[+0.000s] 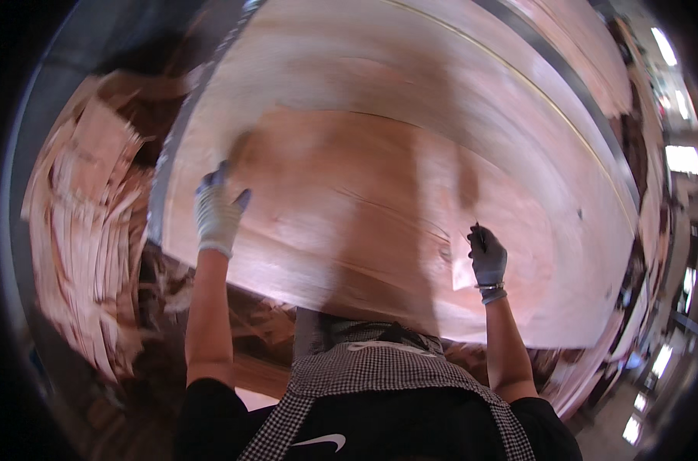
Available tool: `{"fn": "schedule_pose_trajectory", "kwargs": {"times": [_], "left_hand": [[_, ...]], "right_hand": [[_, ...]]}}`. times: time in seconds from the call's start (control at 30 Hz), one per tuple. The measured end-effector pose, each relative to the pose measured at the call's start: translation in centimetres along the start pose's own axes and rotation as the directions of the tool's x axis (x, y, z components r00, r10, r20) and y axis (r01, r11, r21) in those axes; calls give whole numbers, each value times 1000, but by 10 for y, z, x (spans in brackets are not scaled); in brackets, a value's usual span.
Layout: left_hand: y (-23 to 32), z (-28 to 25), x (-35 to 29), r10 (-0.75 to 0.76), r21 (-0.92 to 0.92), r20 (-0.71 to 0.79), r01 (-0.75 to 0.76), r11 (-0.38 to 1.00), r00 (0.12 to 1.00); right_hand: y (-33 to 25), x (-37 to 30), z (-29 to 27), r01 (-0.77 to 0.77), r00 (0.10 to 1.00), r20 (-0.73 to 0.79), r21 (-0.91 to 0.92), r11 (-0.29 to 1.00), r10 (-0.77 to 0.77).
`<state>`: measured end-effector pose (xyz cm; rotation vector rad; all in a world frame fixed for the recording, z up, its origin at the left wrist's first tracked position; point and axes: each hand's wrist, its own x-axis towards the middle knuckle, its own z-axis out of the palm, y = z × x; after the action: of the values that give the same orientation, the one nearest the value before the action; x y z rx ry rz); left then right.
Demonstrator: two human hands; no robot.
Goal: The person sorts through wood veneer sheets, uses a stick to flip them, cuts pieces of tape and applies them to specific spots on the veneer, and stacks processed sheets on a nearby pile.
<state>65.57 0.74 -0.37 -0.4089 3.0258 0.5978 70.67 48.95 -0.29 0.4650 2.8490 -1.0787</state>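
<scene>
A broad, pale reddish wood veneer sheet (303, 207) lies before me, partly smeared by motion. My left hand (218, 211), in a white glove with blue fingertips, is at the sheet's left side, thumb and fingers apart. I cannot tell whether it touches the wood. Over the right part of the sheet, my right hand (488, 257) in a dark grey glove is closed. A small dark tip shows at its fingers, too small to name. Beside that hand is a small pale patch (462, 274) on the veneer, near a dark split in the grain.
Torn veneer strips (87, 230) are heaped at the left. More scraps (264, 319) lie below the sheet's near edge. A dark metal edge (184, 127) runs along the left side, and a yellow line (518, 69) crosses the far right. Further veneer (571, 38) is stacked beyond it.
</scene>
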Motion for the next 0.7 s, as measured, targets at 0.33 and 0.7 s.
{"fn": "schedule_pose_trajectory", "kwargs": {"times": [0.33,0.7], "left_hand": [[138,84,-129,783,-112,403,-824,556,473],[142,118,-123,717,132,431,-824,551,548]], "right_hand": [[159,-166,-65,-188,969,-209,-275,943,132],[244,-164,-95,160,987,72,-432,887,-143]]}}
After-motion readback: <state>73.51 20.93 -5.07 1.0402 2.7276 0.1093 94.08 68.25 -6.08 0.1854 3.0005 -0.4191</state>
